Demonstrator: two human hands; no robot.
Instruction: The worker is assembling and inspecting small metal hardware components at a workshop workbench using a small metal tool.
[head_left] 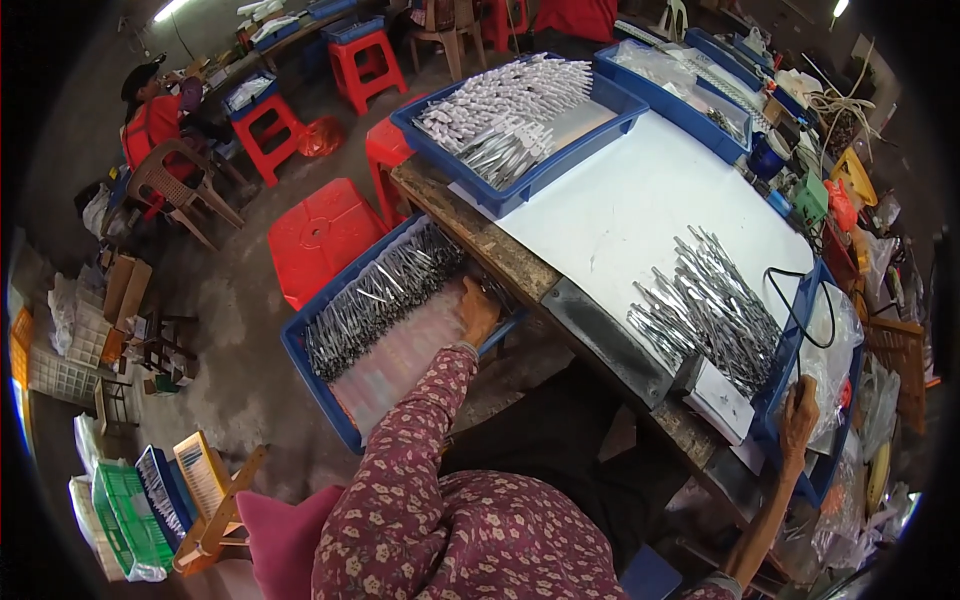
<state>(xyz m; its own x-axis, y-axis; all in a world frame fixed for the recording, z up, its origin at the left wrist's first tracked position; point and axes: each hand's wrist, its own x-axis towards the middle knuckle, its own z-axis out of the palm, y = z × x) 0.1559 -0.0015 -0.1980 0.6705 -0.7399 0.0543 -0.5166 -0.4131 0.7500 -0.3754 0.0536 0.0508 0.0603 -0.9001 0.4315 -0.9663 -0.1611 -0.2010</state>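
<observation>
My left hand reaches into the right end of a blue tray, beside the table edge. Its fingertips are lost in shadow near some metal pieces, so what they hold is hidden. Slim silvery metal pieces lie in a dense row in this tray, next to a bare pale sheet. My right hand is closed at a second blue tray, which contains clear plastic bags. A black cord loops down to its fingers; the grip itself is unclear. Loose metal pieces lie piled on the white tabletop nearby.
Behind the tabletop pile, another blue tray is heaped with metal pieces. A small white box sits at the table's near edge. Red stools stand to the left. Farther off, a seated person works beside a brown chair.
</observation>
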